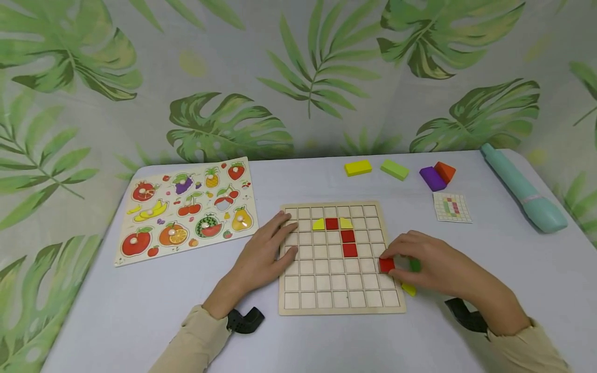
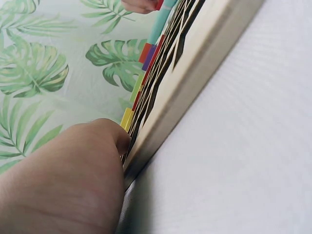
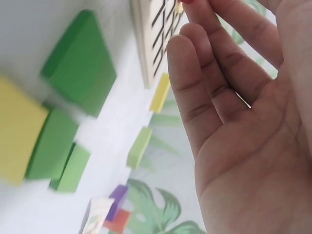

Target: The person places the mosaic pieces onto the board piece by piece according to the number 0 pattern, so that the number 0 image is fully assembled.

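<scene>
A red square tile (image 1: 386,265) is pinched by the fingertips of the right hand (image 1: 434,267) at the right edge of the wooden grid board (image 1: 340,303). The left hand (image 1: 263,256) is laid flat, fingers spread, on the board's left edge. Three red tiles (image 1: 347,236) and two yellow pieces (image 1: 319,224) are seated in its cells. No legible writing is seen.
</scene>
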A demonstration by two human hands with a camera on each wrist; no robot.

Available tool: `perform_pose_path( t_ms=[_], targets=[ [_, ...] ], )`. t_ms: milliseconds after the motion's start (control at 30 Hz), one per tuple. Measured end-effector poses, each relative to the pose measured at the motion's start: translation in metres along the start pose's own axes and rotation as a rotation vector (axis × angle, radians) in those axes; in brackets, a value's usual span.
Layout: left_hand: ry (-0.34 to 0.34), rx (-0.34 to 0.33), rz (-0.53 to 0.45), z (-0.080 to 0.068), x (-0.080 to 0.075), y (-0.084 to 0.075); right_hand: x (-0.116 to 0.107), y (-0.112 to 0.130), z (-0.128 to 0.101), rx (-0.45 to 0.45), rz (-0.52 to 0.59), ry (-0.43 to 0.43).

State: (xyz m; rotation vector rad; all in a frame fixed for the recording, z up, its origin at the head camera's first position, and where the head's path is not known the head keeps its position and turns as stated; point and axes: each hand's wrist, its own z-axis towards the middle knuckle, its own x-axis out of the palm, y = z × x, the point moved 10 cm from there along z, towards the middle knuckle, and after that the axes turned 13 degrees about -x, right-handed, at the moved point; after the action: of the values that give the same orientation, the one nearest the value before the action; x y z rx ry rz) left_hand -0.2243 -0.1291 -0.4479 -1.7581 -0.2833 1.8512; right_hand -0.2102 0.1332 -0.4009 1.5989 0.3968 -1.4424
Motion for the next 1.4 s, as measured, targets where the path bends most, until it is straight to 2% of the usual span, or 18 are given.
perform_pose_path(
  t_ms=[467,600,867,1100,1400],
  targets=[
    [0.001,-0.002,0.000,0.000,0.002,0.001,0.012,0.016,0.034,-0.100,0.006,0.027],
    [-0.001,0.001,0.000,0.000,0.001,0.001,0.017,0.020,0.040,-0.100,0.030,0.036],
    [-0.001,-0.001,0.001,0.000,0.000,0.001,0.026,0.020,0.044,-0.083,0.013,0.019],
    [-0.002,-0.001,0.002,0.000,0.001,0.001,0.030,0.026,0.046,-0.133,-0.018,0.019],
    [0.011,-0.011,-0.001,0.001,0.001,0.002,0.033,0.026,0.046,-0.184,0.015,0.006]
  ],
)
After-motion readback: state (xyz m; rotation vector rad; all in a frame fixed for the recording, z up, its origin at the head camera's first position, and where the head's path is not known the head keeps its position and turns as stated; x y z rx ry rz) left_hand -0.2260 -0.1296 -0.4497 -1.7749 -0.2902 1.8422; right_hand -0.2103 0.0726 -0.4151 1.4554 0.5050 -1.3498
